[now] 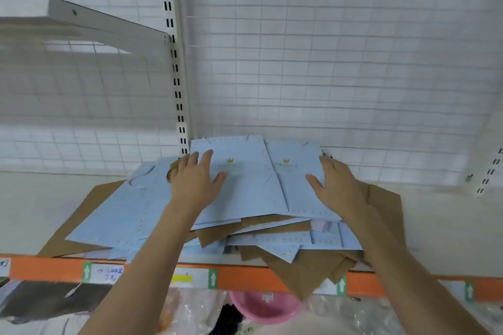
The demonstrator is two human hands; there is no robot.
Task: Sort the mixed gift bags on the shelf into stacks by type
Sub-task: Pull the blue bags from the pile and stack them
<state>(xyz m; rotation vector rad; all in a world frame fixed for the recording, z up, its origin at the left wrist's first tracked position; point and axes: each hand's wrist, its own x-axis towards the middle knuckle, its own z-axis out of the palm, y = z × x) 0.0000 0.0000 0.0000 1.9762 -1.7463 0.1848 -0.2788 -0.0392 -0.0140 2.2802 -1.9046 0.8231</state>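
Observation:
A loose pile of flat gift bags lies on the white shelf (pixel 32 215). On top are two light blue bags with a gold crown print, one (pixel 245 187) at the middle and one (pixel 296 185) to its right. Another blue bag (pixel 117 215) lies lower at the left. Brown paper bags (pixel 304 272) stick out beneath and hang over the front edge. My left hand (pixel 194 182) rests flat on the left side of the middle blue bag, fingers spread. My right hand (pixel 337 185) lies flat at the right edge of the right blue bag.
An orange shelf rail (pixel 49 269) with price labels runs along the front. A white wire grid panel (pixel 326 62) backs the shelf, with a slotted upright (pixel 177 76) left of the pile. A pink basin (pixel 264 307) and wrapped goods sit below.

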